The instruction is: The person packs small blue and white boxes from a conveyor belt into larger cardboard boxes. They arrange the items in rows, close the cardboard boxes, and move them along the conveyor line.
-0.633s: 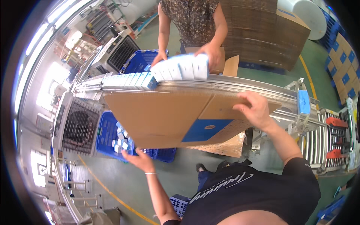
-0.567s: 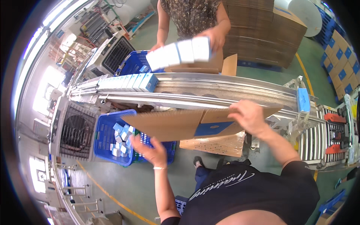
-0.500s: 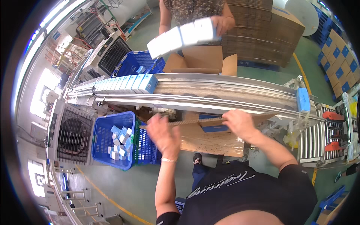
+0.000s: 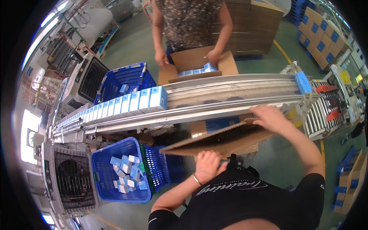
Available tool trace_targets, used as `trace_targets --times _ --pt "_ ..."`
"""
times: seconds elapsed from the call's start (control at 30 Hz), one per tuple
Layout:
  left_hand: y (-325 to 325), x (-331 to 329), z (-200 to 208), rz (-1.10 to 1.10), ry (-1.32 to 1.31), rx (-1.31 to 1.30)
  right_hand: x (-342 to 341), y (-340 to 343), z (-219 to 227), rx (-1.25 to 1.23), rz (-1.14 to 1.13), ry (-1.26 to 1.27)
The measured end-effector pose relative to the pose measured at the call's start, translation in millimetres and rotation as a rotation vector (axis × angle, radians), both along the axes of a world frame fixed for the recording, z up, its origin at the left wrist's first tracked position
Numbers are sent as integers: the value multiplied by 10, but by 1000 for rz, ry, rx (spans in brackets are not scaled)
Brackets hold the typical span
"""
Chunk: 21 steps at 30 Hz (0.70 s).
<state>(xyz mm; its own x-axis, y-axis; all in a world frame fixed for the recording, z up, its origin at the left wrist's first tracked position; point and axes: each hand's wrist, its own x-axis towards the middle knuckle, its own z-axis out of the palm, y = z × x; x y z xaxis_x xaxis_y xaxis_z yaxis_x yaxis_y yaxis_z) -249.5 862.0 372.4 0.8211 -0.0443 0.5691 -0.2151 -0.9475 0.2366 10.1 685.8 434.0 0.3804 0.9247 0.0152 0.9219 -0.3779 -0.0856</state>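
Observation:
A brown cardboard carton point(image 4: 226, 142), partly opened out, is tilted in front of me on the near side of the conveyor. My right hand point(image 4: 270, 118) pinches its far right corner, fingers over the edge. Close to my body, my left hand point(image 4: 209, 166) is closed at the carton's near edge, its fingers curled against the board. Behind the carton lies more cardboard with a blue panel point(image 4: 222, 123), partly covered.
Blue-and-white small boxes point(image 4: 132, 101) line the conveyor point(image 4: 230, 86); one blue box point(image 4: 303, 82) stands at its right end. Across it, a person reaches into an open carton point(image 4: 226, 63) holding boxes. Blue baskets point(image 4: 96, 168) stand at left, beside a grey fan unit point(image 4: 73, 176).
My left hand has left the carton's left end for its near edge; the carton has tilted and opened. The person opposite has lowered the row of boxes into their carton.

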Motion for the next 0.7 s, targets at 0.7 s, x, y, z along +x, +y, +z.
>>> trace_targets --times 0.7 --pt "314 1336 38 433 146 462 -247 -237 -577 -229 37 826"
